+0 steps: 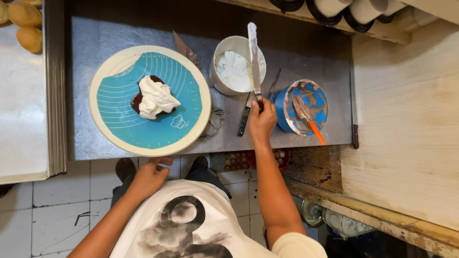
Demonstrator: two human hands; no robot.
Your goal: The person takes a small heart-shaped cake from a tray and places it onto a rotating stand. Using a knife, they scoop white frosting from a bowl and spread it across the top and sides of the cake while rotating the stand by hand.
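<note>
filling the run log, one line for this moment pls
left hand: at turntable edge | right hand: holding spatula over cream tub | cake: cream on top

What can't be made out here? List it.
- Dark cake, head view: mostly buried under the white cream.
- Rolls, head view: cut off by the top-left edge.
- Spatula handle, head view: hidden inside the right hand.
- Left hand fingers: tips tucked under the turntable rim.

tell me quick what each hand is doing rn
Left hand: open, touching the turntable rim.
Right hand: closed on the palette knife.
</note>
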